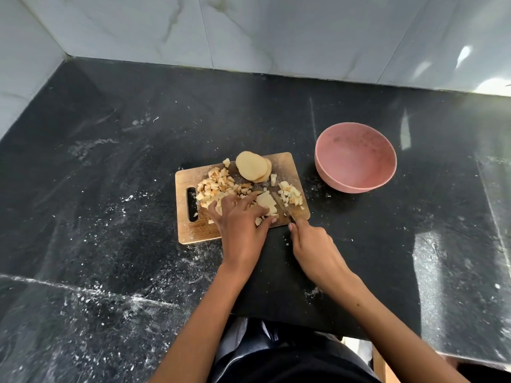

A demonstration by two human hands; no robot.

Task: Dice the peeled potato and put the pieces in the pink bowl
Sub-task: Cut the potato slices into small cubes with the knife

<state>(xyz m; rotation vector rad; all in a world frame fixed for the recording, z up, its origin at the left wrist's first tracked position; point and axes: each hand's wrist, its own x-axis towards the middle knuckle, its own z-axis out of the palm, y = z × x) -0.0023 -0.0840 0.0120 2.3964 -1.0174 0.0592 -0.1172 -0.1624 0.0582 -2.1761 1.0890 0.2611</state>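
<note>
Left hand (240, 222) fingers spread, pressing potato slice (266, 201) flat. Right hand (312, 246) fingers curled round knife (284, 208), blade just beside left fingertips.

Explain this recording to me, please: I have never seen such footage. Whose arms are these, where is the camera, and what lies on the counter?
There is no machine here. One camera sits on a person's head and looks down at their own two bare arms. On the black stone counter lies a small wooden cutting board. The left hand presses down on a pale piece of peeled potato. The right hand grips a knife whose blade lies beside that piece. Small potato cubes are heaped on the board, and a few round potato slices wait at its far edge. The pink round bowl stands right of the board, with no potato in it yet.
</note>
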